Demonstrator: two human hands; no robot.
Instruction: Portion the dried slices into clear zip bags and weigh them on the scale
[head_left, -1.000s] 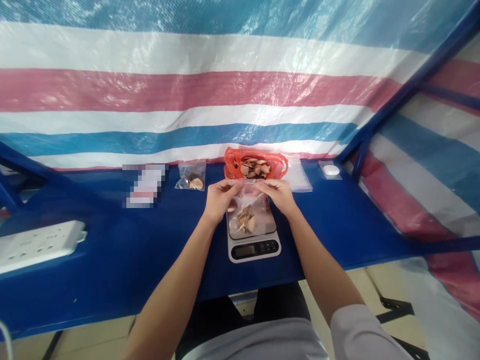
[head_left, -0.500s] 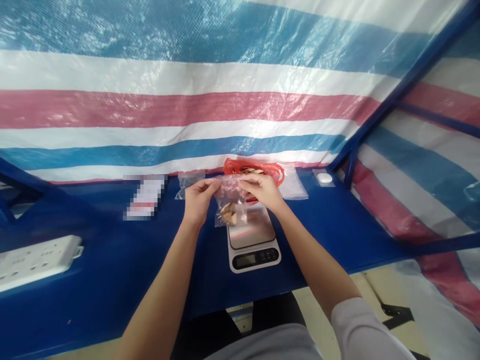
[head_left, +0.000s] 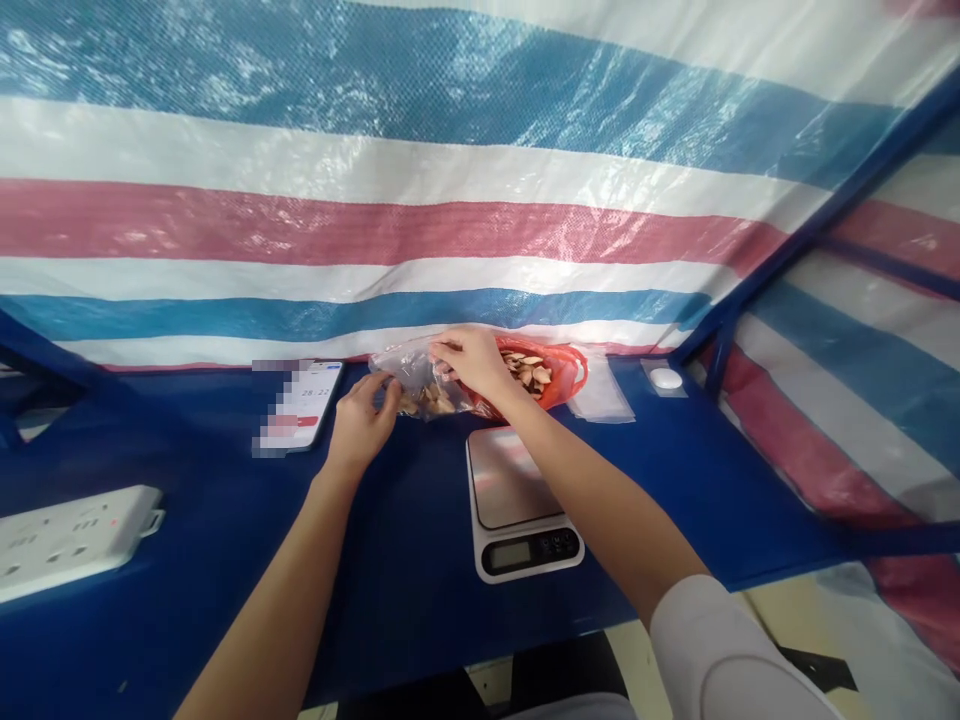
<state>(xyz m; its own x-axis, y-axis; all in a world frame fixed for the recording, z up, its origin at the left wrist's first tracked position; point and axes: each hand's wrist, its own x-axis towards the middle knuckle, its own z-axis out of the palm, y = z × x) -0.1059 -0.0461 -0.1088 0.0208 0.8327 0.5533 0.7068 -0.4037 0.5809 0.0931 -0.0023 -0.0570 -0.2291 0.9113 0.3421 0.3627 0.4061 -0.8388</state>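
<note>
Clear plastic zip bags point(head_left: 433, 400) with pale brown dried slices lie at the back of the table, left of an open red plastic bag point(head_left: 566, 385). At their left side is my left hand point(head_left: 363, 418), its thumb and fingers curved and apart, with nothing plainly in them. My right hand point(head_left: 474, 362) reaches over the zip bags, its bent fingers closed at the upper edge of one. More dried slices point(head_left: 529, 372) fill the red bag just right of that hand. A white kitchen scale point(head_left: 517, 500) with a bare metal plate stands below, partly covered by my right forearm.
A phone point(head_left: 319, 400), partly pixelated, lies on the blue table point(head_left: 225, 560) to the left. Nearer is a white power strip point(head_left: 82, 540). Flat clear bags point(head_left: 606, 388) and a round white object point(head_left: 666, 380) are at the back right. A striped tarp point(head_left: 450, 235) hangs behind.
The small zip bag of slices, held over the scale by both hands, is now down among the bags at the back left. My left hand has come off it. The view has shifted slightly.
</note>
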